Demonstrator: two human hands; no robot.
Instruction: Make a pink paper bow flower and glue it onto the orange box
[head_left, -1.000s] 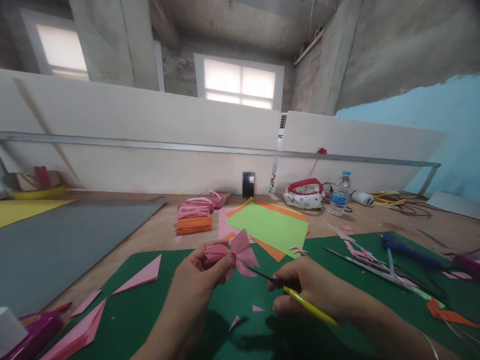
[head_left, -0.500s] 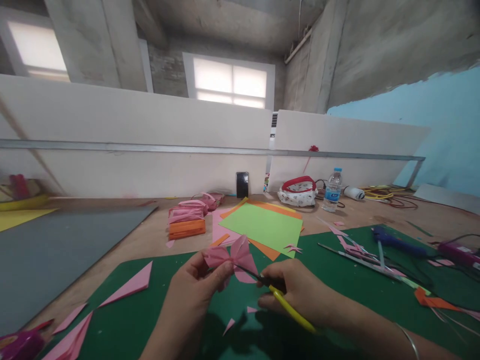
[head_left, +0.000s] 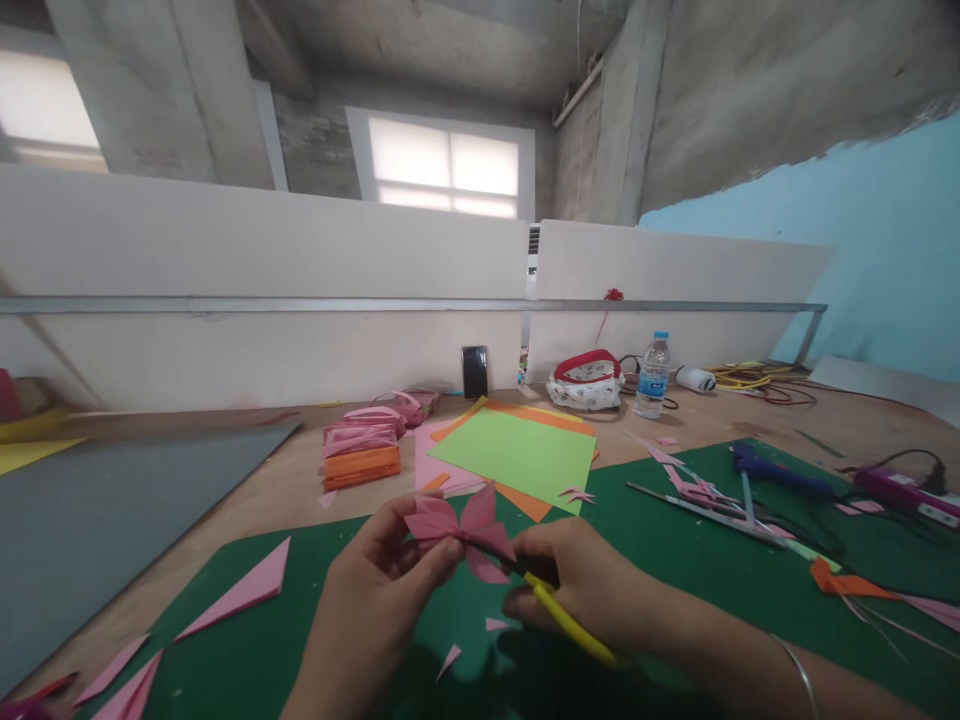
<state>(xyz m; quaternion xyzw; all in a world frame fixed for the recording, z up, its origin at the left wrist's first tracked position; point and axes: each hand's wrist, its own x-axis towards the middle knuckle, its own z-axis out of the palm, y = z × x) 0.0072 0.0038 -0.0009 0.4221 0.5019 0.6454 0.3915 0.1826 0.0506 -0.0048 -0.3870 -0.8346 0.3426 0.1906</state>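
A pink paper flower (head_left: 478, 517) with pointed petals is pinched between the thumb and fingers of my left hand (head_left: 390, 565). My right hand (head_left: 574, 570) grips a pair of scissors with yellow handles (head_left: 566, 622). Their dark blades reach in among the petals toward the flower's middle, partly hidden by the paper. Below the hands, small pink paper scraps (head_left: 450, 660) lie on the green cutting mat (head_left: 315, 620). Folded pink paper triangles (head_left: 244, 592) rest on the mat's left side.
Behind the hands lie green paper (head_left: 517, 450) and stacked pink and orange folded papers (head_left: 362, 465). A phone (head_left: 474, 372) leans on the white board; a pouch (head_left: 585, 382) and water bottle (head_left: 652, 378) stand nearby. At right are a blue glue gun (head_left: 780, 475), a ruler-like strip (head_left: 705, 515) and cables.
The flower has turned a little in my left hand, so a petal now covers more of the blades. The whole view has shifted slightly to the right.
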